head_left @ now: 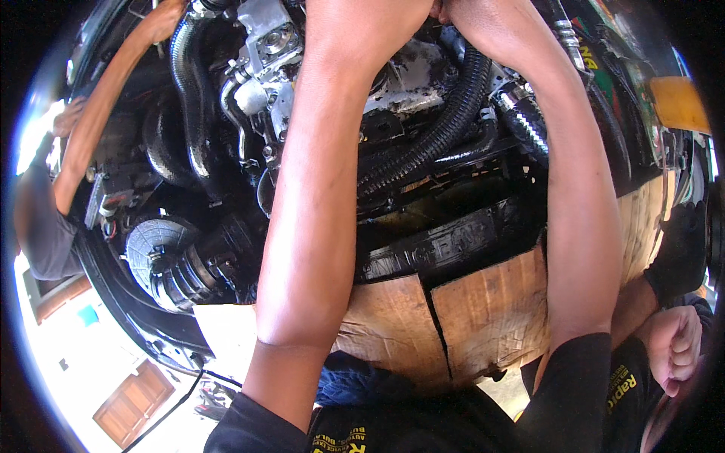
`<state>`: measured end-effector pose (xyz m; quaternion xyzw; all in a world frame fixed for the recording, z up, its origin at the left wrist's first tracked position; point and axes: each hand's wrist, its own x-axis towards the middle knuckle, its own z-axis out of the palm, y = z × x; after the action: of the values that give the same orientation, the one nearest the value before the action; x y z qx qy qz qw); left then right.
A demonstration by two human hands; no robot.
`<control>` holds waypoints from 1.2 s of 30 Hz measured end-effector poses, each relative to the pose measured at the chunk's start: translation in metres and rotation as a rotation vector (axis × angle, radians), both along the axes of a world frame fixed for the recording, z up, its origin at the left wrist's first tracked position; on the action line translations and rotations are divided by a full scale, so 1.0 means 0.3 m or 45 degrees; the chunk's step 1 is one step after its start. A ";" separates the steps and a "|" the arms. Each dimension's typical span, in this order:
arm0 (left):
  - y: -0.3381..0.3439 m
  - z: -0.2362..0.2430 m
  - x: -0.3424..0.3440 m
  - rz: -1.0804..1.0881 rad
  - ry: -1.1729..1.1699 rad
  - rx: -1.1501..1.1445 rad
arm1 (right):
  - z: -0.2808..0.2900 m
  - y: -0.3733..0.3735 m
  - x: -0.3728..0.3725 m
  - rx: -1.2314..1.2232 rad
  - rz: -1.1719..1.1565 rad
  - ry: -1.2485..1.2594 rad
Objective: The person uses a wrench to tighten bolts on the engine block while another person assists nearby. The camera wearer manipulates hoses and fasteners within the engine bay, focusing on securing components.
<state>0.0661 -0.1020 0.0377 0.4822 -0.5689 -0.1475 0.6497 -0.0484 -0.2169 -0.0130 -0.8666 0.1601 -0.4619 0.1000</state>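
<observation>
Both my arms reach forward over an open engine bay. My left hand (370,19) and my right hand (483,21) come close together at the top edge above the engine (415,79). Their fingers are cut off by the picture's edge, so what they hold or touch is hidden. Below them a ribbed black hose (449,134) curves down to the left between my forearms. A metal hose clamp (515,94) circles a black hose beside my right forearm. Left of my left forearm are a metal engine housing (276,41) and a thin bent pipe (236,113).
Cardboard sheets (491,317) cover the bay's front edge before my body. A co-worker's arm (106,124) reaches in at left, past a thick black hose (189,90). A round ribbed intake part (162,253) sits front left. Another person's closed hand (674,347) is at lower right.
</observation>
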 end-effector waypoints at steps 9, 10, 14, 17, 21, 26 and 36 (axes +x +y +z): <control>0.003 0.046 -0.062 0.193 -0.044 0.090 | -0.004 -0.009 0.009 0.071 0.048 -0.033; -0.004 0.021 -0.051 0.199 -0.127 0.008 | 0.001 -0.001 0.011 0.080 0.054 -0.024; 0.010 0.135 -0.017 -0.039 0.328 0.445 | 0.023 0.027 -0.010 0.191 -0.041 0.127; 0.012 0.160 0.003 -0.116 0.478 0.567 | 0.034 0.017 -0.009 0.238 -0.013 0.171; 0.007 0.058 -0.014 -0.034 0.150 0.189 | 0.041 0.033 -0.017 0.182 -0.105 0.265; 0.027 0.195 -0.012 -0.061 0.452 0.643 | 0.048 0.036 -0.019 0.218 -0.086 0.214; 0.040 0.195 -0.031 -0.065 0.390 0.464 | 0.052 0.036 -0.015 0.231 -0.082 0.205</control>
<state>0.0569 -0.0901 0.0963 0.5489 -0.4396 -0.3356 0.6267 -0.0529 -0.2061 0.0026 -0.8827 0.2365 -0.3774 0.1500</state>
